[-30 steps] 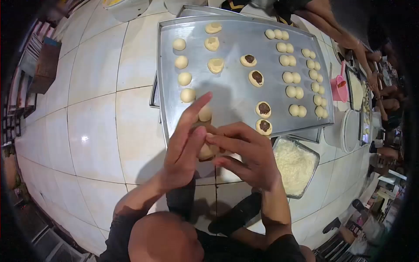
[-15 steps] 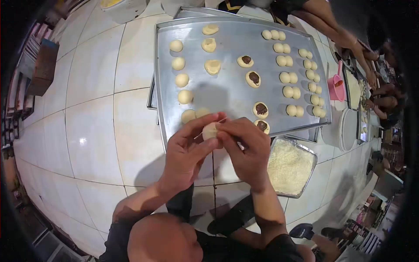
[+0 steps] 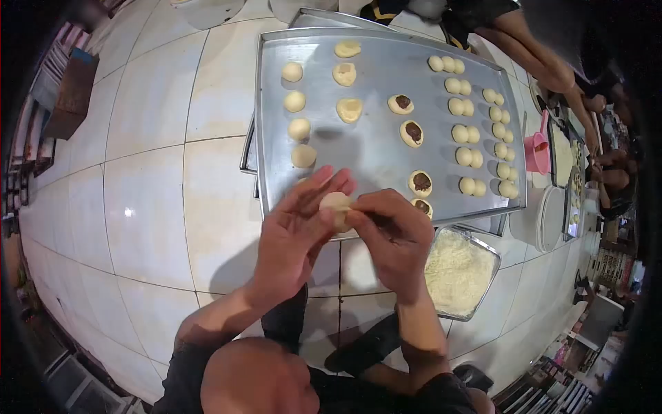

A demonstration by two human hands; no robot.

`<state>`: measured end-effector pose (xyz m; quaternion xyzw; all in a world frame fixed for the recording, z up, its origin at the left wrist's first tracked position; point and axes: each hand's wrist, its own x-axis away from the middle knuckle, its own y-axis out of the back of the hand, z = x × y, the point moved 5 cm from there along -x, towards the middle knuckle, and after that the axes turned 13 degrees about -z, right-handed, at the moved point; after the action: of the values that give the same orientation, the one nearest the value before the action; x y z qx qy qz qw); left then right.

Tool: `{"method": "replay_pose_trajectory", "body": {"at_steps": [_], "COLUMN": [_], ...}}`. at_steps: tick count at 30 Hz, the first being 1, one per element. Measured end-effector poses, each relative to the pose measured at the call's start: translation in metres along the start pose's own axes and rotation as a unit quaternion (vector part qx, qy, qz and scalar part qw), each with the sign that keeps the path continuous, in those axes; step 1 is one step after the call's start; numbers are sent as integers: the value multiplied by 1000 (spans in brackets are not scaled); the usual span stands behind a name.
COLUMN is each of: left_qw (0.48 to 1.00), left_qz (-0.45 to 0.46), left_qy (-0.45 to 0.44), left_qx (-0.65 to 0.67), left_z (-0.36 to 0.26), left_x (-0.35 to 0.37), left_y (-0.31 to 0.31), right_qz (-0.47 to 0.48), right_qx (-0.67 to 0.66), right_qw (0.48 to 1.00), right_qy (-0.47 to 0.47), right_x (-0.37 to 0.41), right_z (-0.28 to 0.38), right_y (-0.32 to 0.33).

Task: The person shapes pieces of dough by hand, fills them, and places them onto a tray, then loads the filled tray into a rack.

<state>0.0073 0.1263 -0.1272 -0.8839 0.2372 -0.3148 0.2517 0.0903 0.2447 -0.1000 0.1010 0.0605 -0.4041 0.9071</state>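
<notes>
My left hand (image 3: 293, 234) and my right hand (image 3: 389, 238) meet over the near edge of a large metal baking tray (image 3: 376, 155). Between the fingertips of both hands sits a pale dough ball (image 3: 336, 205). A column of smooth dough balls (image 3: 299, 128) runs down the tray's left side. Pressed dough cups (image 3: 349, 108) lie beside them, and cups with dark filling (image 3: 413, 132) sit in the tray's middle. Several small paired dough balls (image 3: 466, 134) fill the right side.
A metal pan of shredded white cheese (image 3: 457, 271) stands to the right of my right hand on the white tiled floor (image 3: 145, 200). A pink scoop (image 3: 536, 141) and more trays lie at the far right, where other people's arms (image 3: 534, 52) reach in.
Both hands have lifted slightly toward the tray with the dough ball, which now shows more fully between the fingertips. A second ago it was lower, mostly covered by my fingers.
</notes>
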Motion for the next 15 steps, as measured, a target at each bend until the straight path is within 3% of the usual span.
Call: {"method": "replay_pose_trajectory", "body": {"at_steps": [2, 6, 7, 11, 12, 15], "left_qw": [1000, 990, 990, 986, 986, 963], "left_qz": [-13, -19, -23, 16, 12, 7], "left_qy": [1, 116, 117, 148, 147, 199], "left_qx": [-6, 81, 82, 73, 73, 180], "left_z": [-4, 9, 8, 14, 15, 18], "left_x": [-8, -19, -20, -12, -10, -11], "left_y": [5, 24, 26, 35, 39, 43], "right_qz": [4, 13, 15, 19, 22, 7], "right_qx": [22, 116, 115, -93, -95, 86], "right_qw": [1000, 985, 985, 990, 990, 996], "right_qy": [3, 127, 124, -102, -104, -18], "right_x": [-7, -18, -19, -8, -6, -13], "right_z": [1, 7, 3, -37, -37, -33], "right_y": [-3, -15, -16, -19, -23, -29]}}
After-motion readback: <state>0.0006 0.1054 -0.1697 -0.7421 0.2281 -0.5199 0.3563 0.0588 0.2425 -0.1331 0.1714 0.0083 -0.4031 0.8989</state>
